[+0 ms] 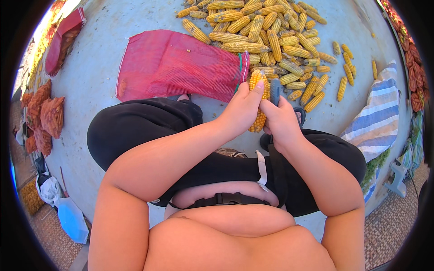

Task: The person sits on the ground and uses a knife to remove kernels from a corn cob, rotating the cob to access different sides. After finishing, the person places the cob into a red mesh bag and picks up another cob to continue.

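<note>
My left hand [244, 105] grips the side of a dried yellow corn cob [258, 117], its thumb near the cob's upper end. Against the cob's other side is my right hand [280, 120], closed around a grey tool [275, 91] whose ridged head points away from me; its exact kind I cannot tell. The cob stands lengthwise between both hands, above the floor. Just beyond lies a heap of corn cobs [261, 34], and left of it a red mesh sack [176, 64] is spread flat with its green-and-white edge near my left hand.
Loose cobs [348, 67] lie right of the heap. A blue-and-white striped sheet [376, 111] is near my right knee. Filled mesh sacks [52, 115] stand at far left, with a blue object [72, 220] below. A grey plastic stool [396, 178] is at right.
</note>
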Demonstrator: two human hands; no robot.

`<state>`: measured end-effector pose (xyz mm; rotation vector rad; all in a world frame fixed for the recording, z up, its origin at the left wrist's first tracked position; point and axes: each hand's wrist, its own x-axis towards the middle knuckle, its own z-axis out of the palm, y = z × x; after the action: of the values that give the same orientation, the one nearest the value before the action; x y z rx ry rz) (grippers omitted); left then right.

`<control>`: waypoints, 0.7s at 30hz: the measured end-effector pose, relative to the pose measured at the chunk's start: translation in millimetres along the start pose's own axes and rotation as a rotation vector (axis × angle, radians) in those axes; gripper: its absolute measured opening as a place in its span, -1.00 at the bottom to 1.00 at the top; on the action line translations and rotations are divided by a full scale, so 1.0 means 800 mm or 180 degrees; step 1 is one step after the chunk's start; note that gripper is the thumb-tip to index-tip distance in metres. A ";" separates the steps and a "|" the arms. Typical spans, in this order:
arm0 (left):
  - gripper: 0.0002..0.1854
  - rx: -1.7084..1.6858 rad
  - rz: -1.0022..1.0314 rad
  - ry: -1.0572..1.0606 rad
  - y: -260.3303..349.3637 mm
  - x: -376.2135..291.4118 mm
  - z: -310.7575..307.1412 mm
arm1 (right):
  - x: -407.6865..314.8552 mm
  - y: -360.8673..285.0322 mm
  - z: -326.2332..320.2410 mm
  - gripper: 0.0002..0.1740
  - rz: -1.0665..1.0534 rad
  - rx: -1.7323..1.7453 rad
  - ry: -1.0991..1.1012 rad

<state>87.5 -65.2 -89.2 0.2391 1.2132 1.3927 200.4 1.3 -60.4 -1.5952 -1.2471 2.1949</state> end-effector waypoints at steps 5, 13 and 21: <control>-0.58 -0.0512 0.0118 -0.0029 0.010 -0.002 0.004 | -0.021 -0.024 0.001 -0.70 -0.0225 0.0479 -0.0051; -0.83 0.0958 0.0814 -0.0167 0.036 0.012 -0.010 | -0.044 -0.071 -0.027 -0.63 -0.1021 0.1088 -0.0538; -0.76 -0.0267 -0.0054 -0.0596 0.067 -0.020 0.014 | -0.046 -0.069 -0.029 -0.60 -0.0568 0.1050 -0.1094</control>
<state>67.2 -58.6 -36.0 0.2930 0.9986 1.3711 216.7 28.7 2.2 -0.9775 -0.9837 2.4651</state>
